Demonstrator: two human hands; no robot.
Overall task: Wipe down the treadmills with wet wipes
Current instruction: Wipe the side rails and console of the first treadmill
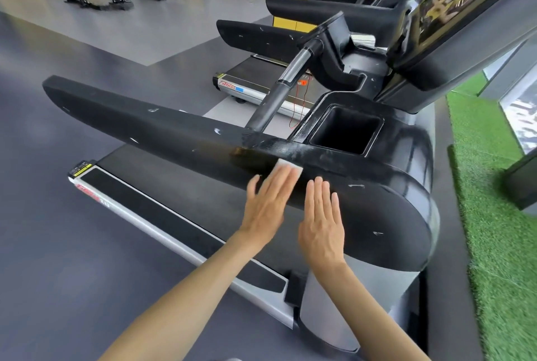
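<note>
Treadmill arm (pixel 174 139) needs firm strokes toward the brown stain (pixel 241 152): our left hand (pixel 268 205) presses the wet wipe (pixel 287 168) with straight fingers, our right hand (pixel 322 224) rests flat, empty.

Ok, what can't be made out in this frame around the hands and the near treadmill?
Head view only.
Wet wipe: mostly under the left hand; only its far edge shows.
Right hand: contact with the armrest unclear.
Cup holder: bottom lost in shadow.
Rail logo: blurred, unreadable.
Console screen: cut by the top edge, glare.
</note>
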